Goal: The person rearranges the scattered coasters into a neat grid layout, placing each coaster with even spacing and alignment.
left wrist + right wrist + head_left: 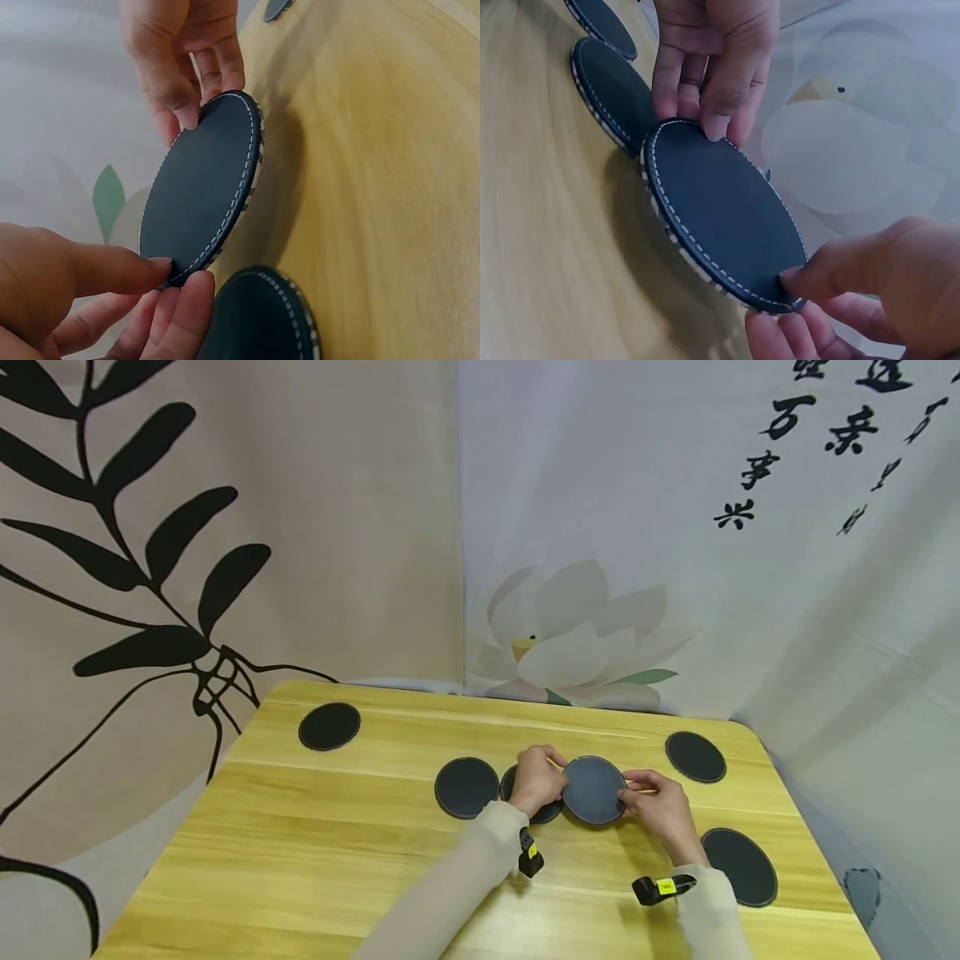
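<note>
A round dark coaster [594, 791] with a white stitched rim is held just above the table between both hands. My left hand [542, 779] pinches its left edge, thumb on top and fingers beneath. On the opposite edge, my right hand [662, 810] pinches it the same way, as the right wrist view shows with the held coaster [724, 217] tilted. Partly hidden behind my left hand lies a second coaster [547, 812]. Touching that one on its left is a third coaster [467, 788], flat on the wood.
More coasters lie flat on the wooden table [315, 860]: one coaster [329, 727] at the back left, another coaster [696, 757] at the back right, and a coaster [738, 867] beside my right wrist. A printed curtain [360, 527] hangs behind the table's far edge.
</note>
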### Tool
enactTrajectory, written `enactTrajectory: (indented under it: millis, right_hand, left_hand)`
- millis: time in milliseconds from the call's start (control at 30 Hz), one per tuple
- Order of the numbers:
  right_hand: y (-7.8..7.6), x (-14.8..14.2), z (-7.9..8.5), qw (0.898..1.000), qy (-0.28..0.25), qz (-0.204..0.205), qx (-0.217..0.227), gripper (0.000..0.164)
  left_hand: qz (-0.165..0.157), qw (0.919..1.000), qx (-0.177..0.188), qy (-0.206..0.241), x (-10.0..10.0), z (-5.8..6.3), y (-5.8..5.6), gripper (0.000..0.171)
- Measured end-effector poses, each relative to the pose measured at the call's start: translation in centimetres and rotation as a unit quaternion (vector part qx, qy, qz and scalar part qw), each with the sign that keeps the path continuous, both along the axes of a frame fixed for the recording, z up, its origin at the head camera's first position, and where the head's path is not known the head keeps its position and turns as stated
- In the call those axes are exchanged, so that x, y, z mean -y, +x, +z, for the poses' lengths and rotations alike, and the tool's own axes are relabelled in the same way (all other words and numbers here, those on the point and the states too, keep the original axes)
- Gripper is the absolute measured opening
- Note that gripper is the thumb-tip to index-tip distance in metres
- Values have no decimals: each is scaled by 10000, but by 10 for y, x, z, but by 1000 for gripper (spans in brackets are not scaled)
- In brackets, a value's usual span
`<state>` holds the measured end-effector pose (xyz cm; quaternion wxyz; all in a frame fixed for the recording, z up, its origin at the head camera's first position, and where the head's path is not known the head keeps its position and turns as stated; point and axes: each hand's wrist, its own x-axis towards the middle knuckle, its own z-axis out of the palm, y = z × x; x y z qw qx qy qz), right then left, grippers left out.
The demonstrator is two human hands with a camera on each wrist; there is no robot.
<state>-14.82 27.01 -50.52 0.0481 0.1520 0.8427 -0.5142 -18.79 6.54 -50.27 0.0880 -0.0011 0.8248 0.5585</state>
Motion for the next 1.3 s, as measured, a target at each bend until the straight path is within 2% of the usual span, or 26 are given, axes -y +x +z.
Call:
enactTrajectory:
  millis: [200, 400, 567, 900, 1133, 1300]
  right_hand:
    - [-2, -7, -5, 9999, 102, -31, 83, 39]
    - [-3, -9, -8, 9998, 205, 14, 72, 37]
    - [-5, -9, -10, 9993, 368, 117, 6, 35]
    - [-8, -12, -19, 9961, 821, 307, 18, 32]
    - [-9, -10, -21, 9903, 1268, 566, -82, 32]
    - [-8, -9, -20, 9905, 1240, 592, -39, 32]
  left_hand:
    - [-112, 9998, -9, -169, -8, -7, 0, 27]
    - [-18, 9990, -36, -453, -12, -7, 3, 26]
    - [12, 9974, 30, -717, -13, -8, 2, 26]
    - [-124, 9969, 248, -736, -15, -14, -5, 21]
    - [-188, 9970, 333, -667, -13, -13, -5, 18]
    - [-233, 9975, 316, -582, -10, -12, -3, 15]
